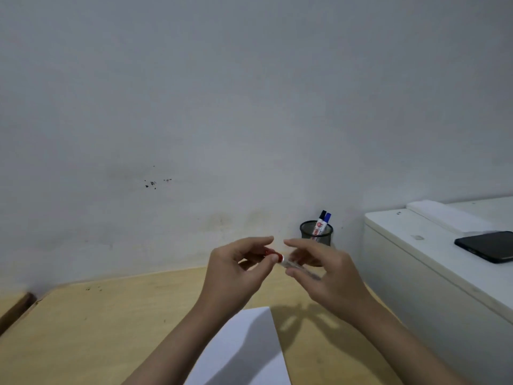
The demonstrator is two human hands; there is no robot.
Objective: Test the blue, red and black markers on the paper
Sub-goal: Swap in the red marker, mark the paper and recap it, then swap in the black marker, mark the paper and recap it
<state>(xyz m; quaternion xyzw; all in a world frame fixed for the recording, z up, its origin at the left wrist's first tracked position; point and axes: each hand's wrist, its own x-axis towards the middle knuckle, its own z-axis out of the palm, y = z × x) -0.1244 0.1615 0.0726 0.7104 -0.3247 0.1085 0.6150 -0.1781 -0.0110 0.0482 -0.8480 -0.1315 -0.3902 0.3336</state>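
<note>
While the left hand (236, 269) pinches the red plastic cap (273, 255) and the right hand (324, 269) grips the slim white marker barrel (291, 263) above the white paper sheet (244, 348), both fingers clenched, this light, stiff, slippery pen likely wants a firm mid-barrel hold.

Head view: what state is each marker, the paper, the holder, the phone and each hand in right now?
Red marker: held at both ends, above the desk.
Left hand: gripping the red cap.
Right hand: gripping the barrel.
Black marker: capped, upright in the mesh holder.
Blue marker: capped, upright beside it.
Paper: flat, unmarked.
Phone: screen dark.
</note>
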